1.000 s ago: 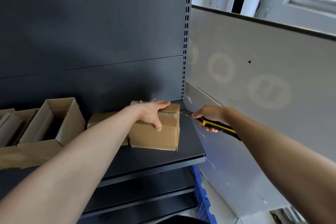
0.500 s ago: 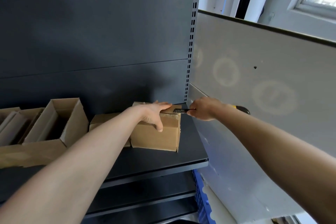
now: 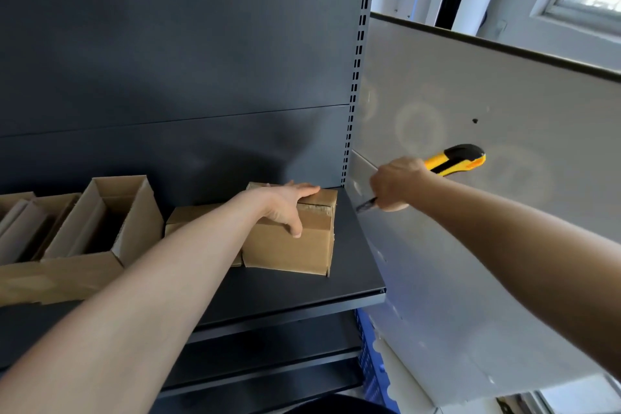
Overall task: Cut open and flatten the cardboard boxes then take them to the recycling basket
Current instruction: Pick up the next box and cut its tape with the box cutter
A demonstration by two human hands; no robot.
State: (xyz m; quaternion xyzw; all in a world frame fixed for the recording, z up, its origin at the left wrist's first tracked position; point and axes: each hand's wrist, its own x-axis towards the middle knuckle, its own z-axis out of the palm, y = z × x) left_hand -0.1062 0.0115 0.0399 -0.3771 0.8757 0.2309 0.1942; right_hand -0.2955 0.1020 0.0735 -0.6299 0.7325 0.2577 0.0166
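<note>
Head view: 1 closed brown cardboard box (image 3: 295, 247) sits at the right end of a dark metal shelf (image 3: 353, 282). Left hand (image 3: 289, 205) lies flat on its top, fingers straight, thumb down the front. Right hand (image 3: 395, 186) is fisted round a yellow-and-black utility knife (image 3: 453, 161), blade angled down-left, just beside the box, apart.

A dark metal shelf (image 3: 353, 265) carries cardboard. Near its right end stands a closed box (image 3: 295, 252), with a lower box (image 3: 191, 215) just beside it on the left. Further left is an open box (image 3: 111, 211), with more open boxes (image 3: 20, 222) beside it. A flat cardboard sheet (image 3: 57, 275) lies along the front edge.
</note>
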